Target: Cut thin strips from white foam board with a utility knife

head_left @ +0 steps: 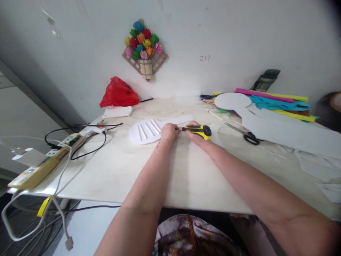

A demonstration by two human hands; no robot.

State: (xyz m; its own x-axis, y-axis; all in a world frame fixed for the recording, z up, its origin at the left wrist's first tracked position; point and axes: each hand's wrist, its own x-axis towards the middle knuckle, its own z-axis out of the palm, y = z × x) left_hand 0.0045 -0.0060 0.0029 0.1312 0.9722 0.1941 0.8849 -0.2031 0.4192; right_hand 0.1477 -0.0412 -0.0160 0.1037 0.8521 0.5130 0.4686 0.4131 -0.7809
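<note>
A yellow and black utility knife is held in my right hand, its front end turned left toward my other hand. My left hand is closed with its fingertips pressed together; whatever they may pinch is too small to make out. Left of that hand lies a white round piece with several raised white strips across it. A white strip-shaped piece extends behind my hands. More white sheet lies beside my right hand.
Black-handled scissors lie at right near large white cutouts and coloured paper. A red plastic bag and a white pad are at back left. A power strip with cables lies along the left edge.
</note>
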